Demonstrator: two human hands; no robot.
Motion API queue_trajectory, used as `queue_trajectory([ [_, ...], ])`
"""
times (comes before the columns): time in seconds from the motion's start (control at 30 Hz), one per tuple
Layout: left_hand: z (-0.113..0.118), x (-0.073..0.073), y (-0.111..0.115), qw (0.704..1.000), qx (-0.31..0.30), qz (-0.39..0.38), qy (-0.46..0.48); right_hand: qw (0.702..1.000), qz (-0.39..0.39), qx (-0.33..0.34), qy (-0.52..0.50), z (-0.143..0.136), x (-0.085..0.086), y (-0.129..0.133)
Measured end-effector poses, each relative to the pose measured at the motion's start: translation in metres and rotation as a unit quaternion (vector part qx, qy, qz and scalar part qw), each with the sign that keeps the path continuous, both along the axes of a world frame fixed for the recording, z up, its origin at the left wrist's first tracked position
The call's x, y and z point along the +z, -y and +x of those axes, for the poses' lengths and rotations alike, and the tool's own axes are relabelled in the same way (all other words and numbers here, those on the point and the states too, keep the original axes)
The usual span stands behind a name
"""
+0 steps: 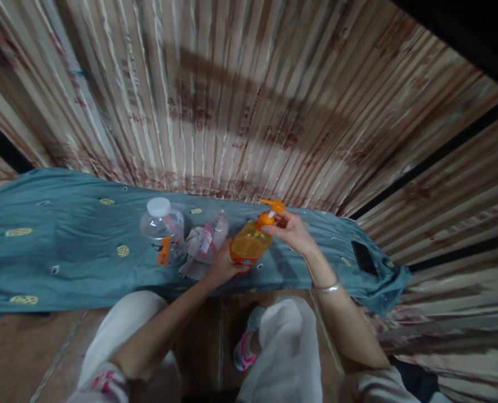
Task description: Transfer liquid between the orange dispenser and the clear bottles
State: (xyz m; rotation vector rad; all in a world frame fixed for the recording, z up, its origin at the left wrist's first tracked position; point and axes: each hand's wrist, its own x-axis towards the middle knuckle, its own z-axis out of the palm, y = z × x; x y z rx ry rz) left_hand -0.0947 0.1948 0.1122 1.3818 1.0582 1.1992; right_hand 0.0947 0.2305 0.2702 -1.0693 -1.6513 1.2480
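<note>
An amber pump bottle (249, 242) with an orange pump head (273, 206) is held tilted over the cloth, its top leaning to the right. My left hand (222, 267) is wrapped round the lower part of the bottle. At the neck, the fingers of my right hand (286, 228) close on the orange pump collar. Left of the bottle, a clear plastic bottle (219, 228) with a pink and white label stands by a crumpled greyish cloth (195, 254). Farther left is a large clear jar (163, 229) with a white lid and an orange label.
A teal cloth (85, 240) with yellow pineapple-like prints covers the long narrow surface before me. A black phone (365, 258) lies toward its right end. Pleated patterned curtains (232, 112) hang behind and to the right. My knees are close below the front edge.
</note>
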Motion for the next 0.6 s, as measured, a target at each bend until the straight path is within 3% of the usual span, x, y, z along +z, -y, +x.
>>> queue_trajectory([
  [0.27,-0.003,-0.006,0.001,0.999,0.019,-0.002,-0.031,0.999,-0.008,0.036,-0.023,0.004,0.0,0.006],
  [0.5,-0.003,-0.002,0.004,0.999,0.01,-0.006,-0.034,0.999,0.009,-0.036,-0.035,-0.01,-0.008,0.009],
  [0.6,-0.005,-0.001,0.007,0.999,0.017,-0.011,-0.045,0.999,0.019,-0.036,-0.031,-0.011,-0.007,0.015],
])
